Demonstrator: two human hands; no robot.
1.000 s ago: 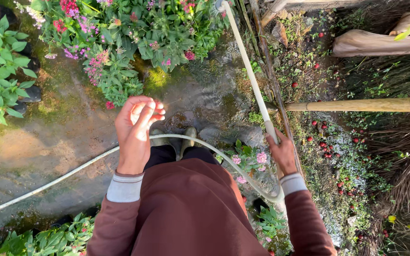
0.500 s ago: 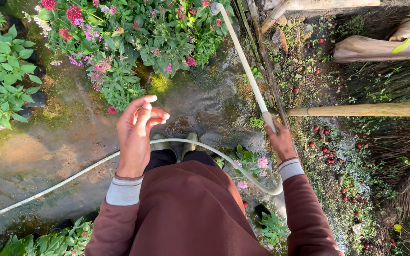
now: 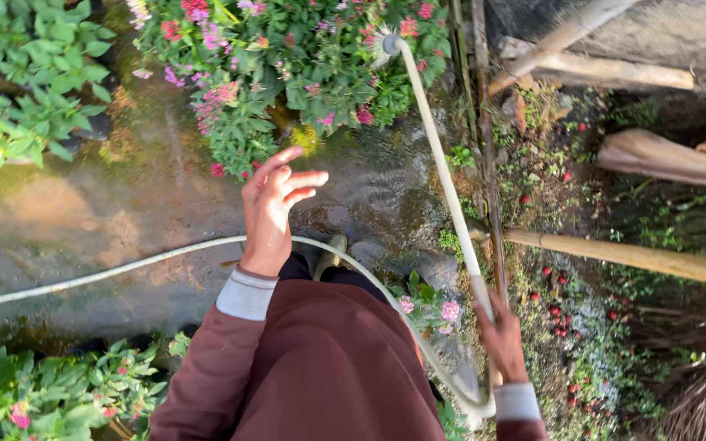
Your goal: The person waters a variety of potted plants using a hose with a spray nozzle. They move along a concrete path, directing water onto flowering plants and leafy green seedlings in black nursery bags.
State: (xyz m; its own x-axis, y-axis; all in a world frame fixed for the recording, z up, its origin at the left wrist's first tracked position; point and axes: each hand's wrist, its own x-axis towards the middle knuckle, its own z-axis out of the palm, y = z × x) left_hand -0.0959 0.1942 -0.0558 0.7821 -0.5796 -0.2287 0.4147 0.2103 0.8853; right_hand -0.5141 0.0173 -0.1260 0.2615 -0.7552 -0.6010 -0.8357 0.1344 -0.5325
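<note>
I'm mid-watering: my right hand [image 3: 503, 343] grips the wand [image 3: 443, 175], fingers closed round its near end, the sprayer head [image 3: 387, 42] far up over the pink flowers [image 3: 288, 65]. The hose [image 3: 124, 265] trails left across the wet path. My left hand [image 3: 275, 204] is raised, fingers loosely spread, holding nothing. The next move, I judge, calls for a steady sweep along the bed

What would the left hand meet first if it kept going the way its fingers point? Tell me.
Probably the pale watering wand crossing ahead of the left hand; the wet ground lies between, and depth is unclear, so the hand might pass over or under it.
</note>
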